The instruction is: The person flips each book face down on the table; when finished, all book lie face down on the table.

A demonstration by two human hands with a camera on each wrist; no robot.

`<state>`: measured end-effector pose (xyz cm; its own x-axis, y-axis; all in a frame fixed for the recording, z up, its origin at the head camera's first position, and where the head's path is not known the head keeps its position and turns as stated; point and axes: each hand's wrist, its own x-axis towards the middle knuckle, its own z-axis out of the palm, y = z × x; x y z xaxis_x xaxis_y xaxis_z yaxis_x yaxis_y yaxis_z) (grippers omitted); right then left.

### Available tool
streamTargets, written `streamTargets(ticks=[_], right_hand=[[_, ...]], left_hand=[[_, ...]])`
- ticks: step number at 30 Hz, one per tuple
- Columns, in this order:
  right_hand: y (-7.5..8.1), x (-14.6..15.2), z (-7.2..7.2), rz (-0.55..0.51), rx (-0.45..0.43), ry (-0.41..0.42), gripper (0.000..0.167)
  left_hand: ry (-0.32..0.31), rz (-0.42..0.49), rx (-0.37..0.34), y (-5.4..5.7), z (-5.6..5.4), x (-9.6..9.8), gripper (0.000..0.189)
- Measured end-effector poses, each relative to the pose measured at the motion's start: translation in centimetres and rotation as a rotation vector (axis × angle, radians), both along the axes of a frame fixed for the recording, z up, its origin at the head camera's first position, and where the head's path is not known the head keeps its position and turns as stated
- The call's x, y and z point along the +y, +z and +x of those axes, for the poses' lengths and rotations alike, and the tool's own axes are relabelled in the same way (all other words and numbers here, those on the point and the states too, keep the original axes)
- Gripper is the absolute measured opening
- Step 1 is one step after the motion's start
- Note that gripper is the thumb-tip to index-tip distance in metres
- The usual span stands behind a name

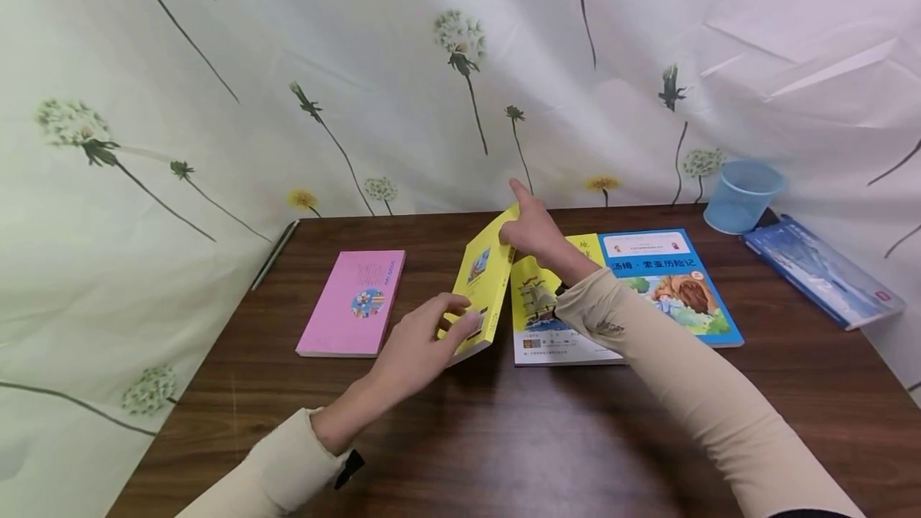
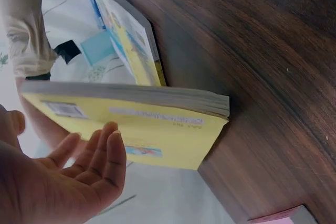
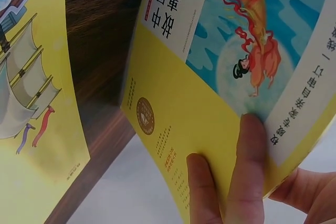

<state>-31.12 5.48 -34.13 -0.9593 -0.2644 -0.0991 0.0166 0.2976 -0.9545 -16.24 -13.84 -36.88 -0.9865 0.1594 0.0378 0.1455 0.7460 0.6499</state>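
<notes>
A yellow paperback book (image 1: 475, 274) stands tilted on its edge near the middle of the table, its back cover turned to the left. At its far upper corner, my right hand (image 1: 536, 234) pinches it, with fingers (image 3: 252, 166) flat on the illustrated front cover and the thumb behind. My left hand (image 1: 417, 342) is by the near end of the back cover; in the left wrist view its fingers (image 2: 113, 153) are loosely bent beside that cover. Just right of the tilted book lies another yellow book (image 1: 536, 302) with a sailing ship, partly under my right forearm.
A pink book (image 1: 334, 302) lies to the left, near a thin rod (image 1: 275, 256) at the table's edge. On the right are a blue-bordered storybook (image 1: 719, 318), a light blue cup (image 1: 741, 202) and a thick blue book (image 1: 820, 270). A dandelion-print curtain (image 1: 403, 102) hangs behind the table.
</notes>
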Motion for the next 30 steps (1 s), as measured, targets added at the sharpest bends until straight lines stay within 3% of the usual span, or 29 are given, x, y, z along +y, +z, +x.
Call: streamTargets(ticks=[6, 13, 18, 30], right_hand=[[0.1, -0.1, 0.0, -0.013, -0.004, 0.012, 0.099], [0.3, -0.2, 0.0, -0.017, -0.015, 0.013, 0.1], [0.6, 0.0, -0.1, -0.012, -0.031, 0.009, 0.099], [1.7, 0.1, 0.0, -0.043, -0.047, 0.003, 0.097]], left_hand=[[0.047, 0.061, -0.103, -0.6, -1.0, -1.2, 0.049], [0.087, 0.026, -0.258, -2.0, -2.1, -2.6, 0.059], [0.093, 0.135, -0.367, -2.3, -2.8, -3.4, 0.061], [0.143, 0.251, -0.491, -2.2, -3.1, -4.3, 0.063]])
